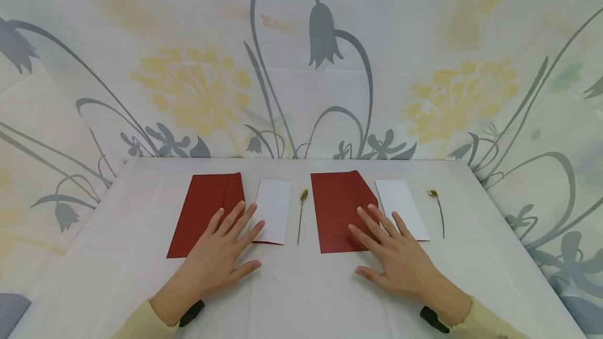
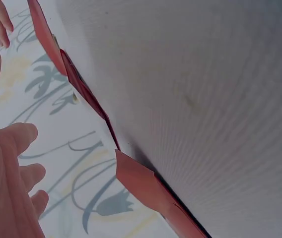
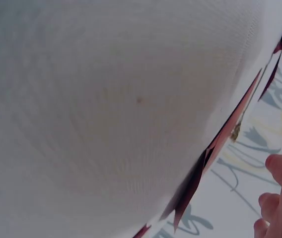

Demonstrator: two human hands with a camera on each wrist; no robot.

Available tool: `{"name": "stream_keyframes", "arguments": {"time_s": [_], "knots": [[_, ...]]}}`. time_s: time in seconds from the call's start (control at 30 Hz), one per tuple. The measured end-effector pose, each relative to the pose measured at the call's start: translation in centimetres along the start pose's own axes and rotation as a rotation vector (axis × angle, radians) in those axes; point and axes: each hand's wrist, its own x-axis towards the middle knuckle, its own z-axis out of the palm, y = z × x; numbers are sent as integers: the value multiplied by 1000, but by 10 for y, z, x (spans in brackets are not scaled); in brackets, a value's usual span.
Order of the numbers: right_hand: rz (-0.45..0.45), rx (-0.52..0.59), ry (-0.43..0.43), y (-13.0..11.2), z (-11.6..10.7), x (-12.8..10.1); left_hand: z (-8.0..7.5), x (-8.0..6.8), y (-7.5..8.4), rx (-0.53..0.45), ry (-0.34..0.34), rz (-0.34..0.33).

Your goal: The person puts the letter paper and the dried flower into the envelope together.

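Observation:
My left hand (image 1: pixel 221 255) is held with fingers spread, its fingertips overlapping a red envelope (image 1: pixel 207 198) and the edge of a folded white card (image 1: pixel 273 208) in the head view. The right hand (image 1: pixel 395 255), also spread, overlaps a second red envelope (image 1: pixel 339 208) and the near part of another white card (image 1: pixel 402 205). Neither hand grips anything. A dried flower (image 1: pixel 300 213) on a thin stem lies between the left card and the right envelope. Another dried flower (image 1: pixel 440 211) lies right of the right card. In the left wrist view, fingers (image 2: pixel 17 136) appear above the table, apart from the envelopes.
A white cloth (image 1: pixel 301 297) covers the table. Behind it and along both sides hangs a fabric (image 1: pixel 301 93) printed with grey and yellow flowers. Each wrist carries a dark strap, the left strap (image 1: pixel 192 313) and the right strap (image 1: pixel 433 319) showing below the hands.

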Motion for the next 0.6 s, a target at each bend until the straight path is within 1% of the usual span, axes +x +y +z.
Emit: {"name": "stream_keyframes", "arguments": {"time_s": [0.2, 0.33, 0.53, 0.6], "knots": [[-4, 7, 4, -1, -1, 3, -1, 0, -3, 4, 19, 12], [-7, 24, 8, -1, -2, 6, -4, 0, -5, 10, 16, 15], [-19, 60, 24, -5, -2, 11, -13, -1, -8, 3, -12, -25], [-25, 73, 32, -7, -2, 13, -15, -2, -10, -12, -6, -43]]}}
